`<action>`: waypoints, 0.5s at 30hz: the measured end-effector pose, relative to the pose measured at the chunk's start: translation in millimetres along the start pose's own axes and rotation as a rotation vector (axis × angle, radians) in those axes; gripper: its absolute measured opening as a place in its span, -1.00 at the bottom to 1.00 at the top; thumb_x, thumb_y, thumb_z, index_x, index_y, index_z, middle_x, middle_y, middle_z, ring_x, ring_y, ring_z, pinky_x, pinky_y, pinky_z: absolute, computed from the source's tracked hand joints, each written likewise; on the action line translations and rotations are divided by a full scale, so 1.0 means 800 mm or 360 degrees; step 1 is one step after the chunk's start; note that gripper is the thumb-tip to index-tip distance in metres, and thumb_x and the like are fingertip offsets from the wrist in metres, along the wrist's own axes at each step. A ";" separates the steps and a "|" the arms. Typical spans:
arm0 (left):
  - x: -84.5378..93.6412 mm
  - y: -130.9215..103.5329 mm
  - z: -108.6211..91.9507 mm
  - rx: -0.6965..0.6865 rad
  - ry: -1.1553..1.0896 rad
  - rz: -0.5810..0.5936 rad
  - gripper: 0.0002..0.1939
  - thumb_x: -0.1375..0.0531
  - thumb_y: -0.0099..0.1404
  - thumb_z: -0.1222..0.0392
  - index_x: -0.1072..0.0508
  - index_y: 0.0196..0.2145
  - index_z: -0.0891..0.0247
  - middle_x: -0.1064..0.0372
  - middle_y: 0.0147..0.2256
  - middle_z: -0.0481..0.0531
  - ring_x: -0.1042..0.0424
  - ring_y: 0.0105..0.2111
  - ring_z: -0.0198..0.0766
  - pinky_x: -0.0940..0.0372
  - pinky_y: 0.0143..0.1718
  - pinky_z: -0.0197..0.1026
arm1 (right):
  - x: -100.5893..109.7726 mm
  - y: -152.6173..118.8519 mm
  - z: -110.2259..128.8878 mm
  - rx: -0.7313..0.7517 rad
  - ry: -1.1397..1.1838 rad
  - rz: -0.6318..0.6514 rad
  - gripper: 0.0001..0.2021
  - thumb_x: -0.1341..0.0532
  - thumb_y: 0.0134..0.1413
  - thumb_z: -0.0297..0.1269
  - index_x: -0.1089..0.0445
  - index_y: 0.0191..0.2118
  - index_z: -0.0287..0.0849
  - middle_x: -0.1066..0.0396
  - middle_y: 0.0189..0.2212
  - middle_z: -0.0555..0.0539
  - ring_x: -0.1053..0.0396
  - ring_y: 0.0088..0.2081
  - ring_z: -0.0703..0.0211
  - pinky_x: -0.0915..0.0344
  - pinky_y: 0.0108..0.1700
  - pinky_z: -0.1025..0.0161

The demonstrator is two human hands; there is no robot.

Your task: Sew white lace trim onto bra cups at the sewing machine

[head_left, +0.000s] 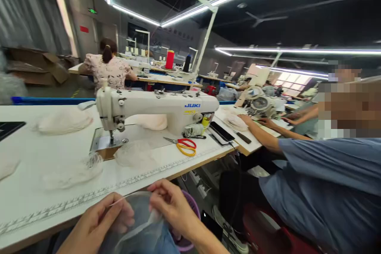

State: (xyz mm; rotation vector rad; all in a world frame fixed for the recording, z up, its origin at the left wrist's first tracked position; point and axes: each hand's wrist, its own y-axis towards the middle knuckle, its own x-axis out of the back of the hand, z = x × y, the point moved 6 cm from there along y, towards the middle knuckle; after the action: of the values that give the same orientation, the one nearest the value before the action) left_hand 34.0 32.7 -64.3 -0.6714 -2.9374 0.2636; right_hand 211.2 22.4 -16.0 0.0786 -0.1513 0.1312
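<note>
A piece of sheer whitish fabric point(139, 228) hangs over my lap, just in front of the table edge. My left hand point(108, 216) pinches its rim between thumb and fingers. On the other side, my right hand point(172, 202) grips the same rim with curled fingers. Beyond my hands stands a white sewing machine point(157, 105). Near its needle lie a bunched sheer piece point(137, 155) and another pale fabric piece point(73, 174). Scissors point(186, 147) with red and yellow handles rest at the machine's right end.
A measuring tape strip point(119, 185) runs along the table's front edge. A phone point(222, 131) lies to the right. A co-worker in a blue shirt point(321, 178) sits close on my right. Below the table is a purple bin point(192, 202). Pale fabric stacks point(65, 121) lie at left.
</note>
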 end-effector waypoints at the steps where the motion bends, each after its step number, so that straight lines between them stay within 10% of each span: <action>1: 0.001 -0.008 -0.011 0.0024 -0.0087 -0.0027 -0.47 -0.07 0.19 -0.36 -0.42 -0.43 0.21 -0.43 -0.41 0.00 -0.44 -0.32 -0.15 -0.36 -0.24 -0.18 | -0.002 -0.003 0.000 -0.0012 0.0025 0.0048 -0.74 -0.19 0.09 -0.06 -0.37 -0.29 -0.18 -0.31 -0.56 0.06 -0.25 -0.55 0.31 -0.19 -0.48 0.38; 15: -0.022 -0.022 -0.023 0.0132 0.0301 0.0328 -0.58 -0.05 0.24 -0.19 -0.37 -0.37 0.27 0.05 -0.69 -0.24 0.03 -0.67 -0.41 0.08 -0.60 -0.31 | -0.043 -0.005 0.015 0.0237 -0.0313 0.0236 -0.84 -0.13 0.21 -0.26 -0.42 -0.30 -0.17 -0.22 -0.66 0.13 -0.14 -0.61 0.37 -0.04 -0.51 0.42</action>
State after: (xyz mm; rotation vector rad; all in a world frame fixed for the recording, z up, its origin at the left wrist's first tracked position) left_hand 45.5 12.1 -44.2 -0.9327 -2.6654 0.3200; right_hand 176.0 12.8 -9.9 0.2290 -0.3441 0.2829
